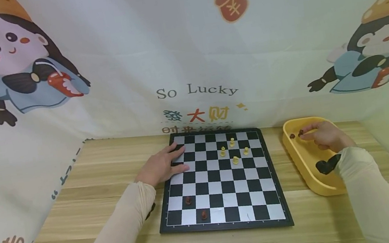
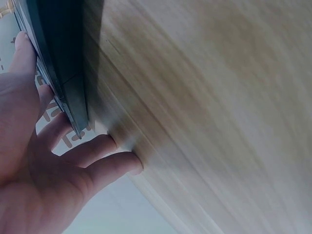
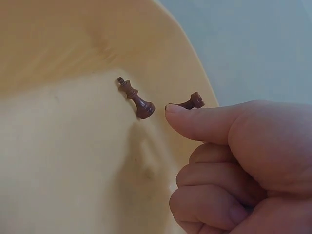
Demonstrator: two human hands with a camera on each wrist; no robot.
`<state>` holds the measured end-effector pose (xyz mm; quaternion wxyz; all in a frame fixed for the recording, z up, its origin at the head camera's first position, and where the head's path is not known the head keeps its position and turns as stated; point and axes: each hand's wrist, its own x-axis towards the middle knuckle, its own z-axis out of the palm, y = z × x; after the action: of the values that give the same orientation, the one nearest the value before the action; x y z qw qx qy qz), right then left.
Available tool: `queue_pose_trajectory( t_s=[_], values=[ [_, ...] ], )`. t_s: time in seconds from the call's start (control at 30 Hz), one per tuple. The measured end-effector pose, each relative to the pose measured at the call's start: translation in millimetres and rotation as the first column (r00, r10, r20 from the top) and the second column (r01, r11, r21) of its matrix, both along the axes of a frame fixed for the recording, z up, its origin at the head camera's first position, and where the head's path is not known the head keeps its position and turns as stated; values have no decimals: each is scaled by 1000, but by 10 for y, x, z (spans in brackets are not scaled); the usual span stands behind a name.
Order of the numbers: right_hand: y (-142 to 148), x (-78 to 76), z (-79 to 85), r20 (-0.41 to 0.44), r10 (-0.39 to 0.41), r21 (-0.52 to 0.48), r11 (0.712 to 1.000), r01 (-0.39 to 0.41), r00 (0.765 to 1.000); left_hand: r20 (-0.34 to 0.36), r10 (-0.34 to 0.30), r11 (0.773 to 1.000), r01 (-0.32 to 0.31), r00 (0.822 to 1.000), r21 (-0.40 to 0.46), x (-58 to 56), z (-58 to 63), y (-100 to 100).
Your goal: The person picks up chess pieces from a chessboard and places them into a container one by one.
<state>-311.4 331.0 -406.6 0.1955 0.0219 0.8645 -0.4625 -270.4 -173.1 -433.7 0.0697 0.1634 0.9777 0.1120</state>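
As I watch from the remote end, I see the right hand (image 1: pixel 325 136) over the yellow tray (image 1: pixel 299 167), pinching a dark rook (image 3: pixel 196 100) at the thumb tip, the lower fingers curled in. The rook's notched top shows tilted along the thumb's upper edge; its base is mostly covered by the thumb, and I can't make out the finger pressing from behind. A dark king (image 3: pixel 136 100) lies on its side in the tray, just past the thumb tip and apart from it.

My head view shows the left hand (image 1: pixel 158 167) with fingers spread, resting on the left edge of the chessboard (image 1: pixel 227 174); from the left wrist I get only part of that hand and a sliver of board. Four pale pieces (image 1: pixel 223 151) and two dark pieces (image 1: pixel 188 200) stand on the squares, too small for me to identify surely. The right forearm hides the tray's near right corner.
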Motion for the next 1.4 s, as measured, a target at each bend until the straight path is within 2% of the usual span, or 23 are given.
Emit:
queue_pose_trajectory(
  t_s=[0.7, 1.07, 1.4],
  values=[
    [-13, 27, -42, 1, 17, 31, 999, -17, 1000, 3, 6, 1000, -7, 1000, 9, 11, -27, 20],
    [-40, 32, -54, 9, 27, 13, 1000, -27, 1000, 7, 8, 1000, -8, 1000, 16, 16, -36, 7],
    [-65, 54, 62, -21, 12, 11, 1000, -12, 1000, 5, 14, 1000, -14, 1000, 14, 20, -27, -3]
  ],
)
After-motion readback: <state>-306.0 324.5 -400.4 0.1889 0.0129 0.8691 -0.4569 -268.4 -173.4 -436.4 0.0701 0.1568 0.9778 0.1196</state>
